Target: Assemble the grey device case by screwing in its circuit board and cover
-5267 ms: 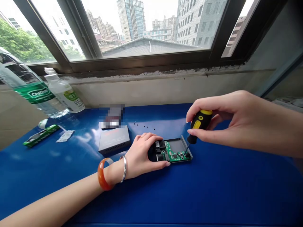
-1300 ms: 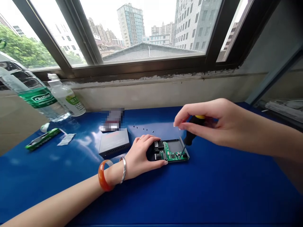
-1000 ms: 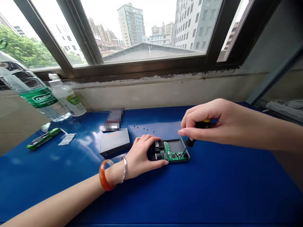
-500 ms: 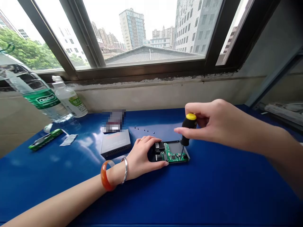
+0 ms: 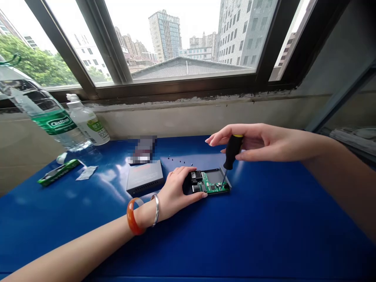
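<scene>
My left hand (image 5: 179, 184) rests over the left end of an opened network device, pressing it to the table. The device is a green circuit board (image 5: 212, 185) in a grey metal base tray (image 5: 217, 175). My right hand (image 5: 252, 143) pinches a black-and-yellow screwdriver (image 5: 232, 152) by its handle, with the fingers stretched out along it. The thin shaft slants down, and its tip meets the board's right part. A grey metal housing (image 5: 144, 178) lies to the left of my left hand.
Several tiny black screws (image 5: 179, 160) lie on the blue table top (image 5: 264, 235) behind the tray. A pixelated item (image 5: 142, 150), a green packet (image 5: 58, 172), a paper slip (image 5: 86, 172) and two plastic bottles (image 5: 88, 123) stand further left, below a window sill.
My right fingers have slid along the screwdriver handle and turned it, so its yellow top barely shows. The shaft leans a little more, and the tray sits slightly further left.
</scene>
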Action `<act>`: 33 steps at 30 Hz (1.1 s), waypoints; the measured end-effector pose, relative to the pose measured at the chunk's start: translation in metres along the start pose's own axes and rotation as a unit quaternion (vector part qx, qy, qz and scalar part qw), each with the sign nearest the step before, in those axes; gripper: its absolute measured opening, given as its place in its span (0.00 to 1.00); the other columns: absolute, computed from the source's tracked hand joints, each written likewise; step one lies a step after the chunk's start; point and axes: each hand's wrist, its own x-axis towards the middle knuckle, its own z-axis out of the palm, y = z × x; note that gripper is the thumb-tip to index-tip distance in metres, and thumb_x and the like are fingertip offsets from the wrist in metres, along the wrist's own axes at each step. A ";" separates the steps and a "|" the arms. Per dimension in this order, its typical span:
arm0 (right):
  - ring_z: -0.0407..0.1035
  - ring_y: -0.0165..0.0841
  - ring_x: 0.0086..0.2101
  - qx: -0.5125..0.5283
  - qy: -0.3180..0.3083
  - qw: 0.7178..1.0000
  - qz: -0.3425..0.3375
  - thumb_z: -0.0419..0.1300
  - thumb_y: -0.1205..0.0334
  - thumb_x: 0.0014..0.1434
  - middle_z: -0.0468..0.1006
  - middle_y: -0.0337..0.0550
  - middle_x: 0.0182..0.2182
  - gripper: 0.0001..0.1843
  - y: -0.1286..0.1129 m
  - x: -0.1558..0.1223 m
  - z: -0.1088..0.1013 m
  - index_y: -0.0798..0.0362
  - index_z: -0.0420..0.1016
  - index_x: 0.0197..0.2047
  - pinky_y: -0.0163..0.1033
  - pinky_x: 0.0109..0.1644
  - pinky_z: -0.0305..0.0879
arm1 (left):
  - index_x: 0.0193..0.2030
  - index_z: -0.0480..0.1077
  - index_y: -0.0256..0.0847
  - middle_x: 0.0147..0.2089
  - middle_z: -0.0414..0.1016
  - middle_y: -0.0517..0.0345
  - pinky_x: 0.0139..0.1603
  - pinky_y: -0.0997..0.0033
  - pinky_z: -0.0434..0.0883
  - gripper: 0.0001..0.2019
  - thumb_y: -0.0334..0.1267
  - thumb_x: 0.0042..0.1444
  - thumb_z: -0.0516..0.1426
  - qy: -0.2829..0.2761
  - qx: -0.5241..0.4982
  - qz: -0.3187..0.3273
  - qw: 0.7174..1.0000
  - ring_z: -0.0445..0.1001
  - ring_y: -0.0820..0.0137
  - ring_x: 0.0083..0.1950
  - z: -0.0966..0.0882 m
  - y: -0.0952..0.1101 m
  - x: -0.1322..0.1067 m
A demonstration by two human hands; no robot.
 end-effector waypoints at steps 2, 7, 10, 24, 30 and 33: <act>0.62 0.34 0.57 -0.008 -0.001 1.000 0.014 0.59 0.63 0.59 0.68 0.42 0.58 0.23 -0.001 -0.003 -0.003 0.47 0.66 0.58 0.34 0.49 0.68 | 0.54 0.64 0.42 0.52 0.72 0.49 0.56 0.52 0.66 0.29 0.51 0.48 0.64 -0.002 -0.001 0.002 1.000 0.69 0.55 0.54 0.000 0.000 0.000; 0.63 0.26 0.22 -0.182 0.133 0.969 0.096 0.59 0.43 0.56 0.75 0.37 0.25 0.19 -0.006 0.000 0.017 0.50 0.76 0.37 0.34 0.24 0.58 | 0.54 0.64 0.41 0.52 0.71 0.49 0.57 0.51 0.65 0.28 0.50 0.49 0.64 -0.004 0.002 0.009 1.000 0.68 0.55 0.55 0.000 0.000 0.000; 0.59 0.27 0.21 -0.299 0.193 0.930 0.089 0.50 0.41 0.61 0.69 0.38 0.20 0.25 -0.012 0.001 0.029 0.53 0.69 0.26 0.36 0.26 0.53 | 0.54 0.64 0.42 0.53 0.71 0.49 0.57 0.51 0.65 0.28 0.50 0.49 0.64 -0.004 0.003 0.006 1.000 0.68 0.55 0.55 0.001 0.000 0.001; 0.63 0.26 0.25 -0.192 0.160 0.968 0.019 0.54 0.46 0.61 0.75 0.40 0.29 0.18 -0.011 0.001 0.027 0.52 0.74 0.39 0.33 0.28 0.59 | 0.54 0.64 0.42 0.53 0.71 0.49 0.57 0.51 0.65 0.28 0.50 0.49 0.64 -0.005 0.005 0.010 1.000 0.68 0.55 0.55 0.000 0.000 0.000; 0.70 0.32 0.34 -0.263 0.133 0.954 0.049 0.48 0.58 0.65 0.75 0.43 0.44 0.13 -0.021 -0.004 0.033 0.50 0.67 0.50 0.35 0.34 0.62 | 0.53 0.65 0.41 0.52 0.72 0.49 0.56 0.53 0.66 0.28 0.51 0.48 0.64 0.001 0.007 0.009 1.000 0.69 0.55 0.55 0.000 0.001 0.000; 0.70 0.35 0.46 -0.150 0.057 0.987 0.024 0.51 0.63 0.62 0.68 0.44 0.57 0.23 -0.019 -0.007 0.024 0.44 0.60 0.61 0.34 0.38 0.67 | 0.54 0.65 0.42 0.52 0.72 0.49 0.56 0.53 0.66 0.28 0.51 0.48 0.64 0.005 0.007 0.010 1.000 0.68 0.55 0.55 0.000 0.001 0.000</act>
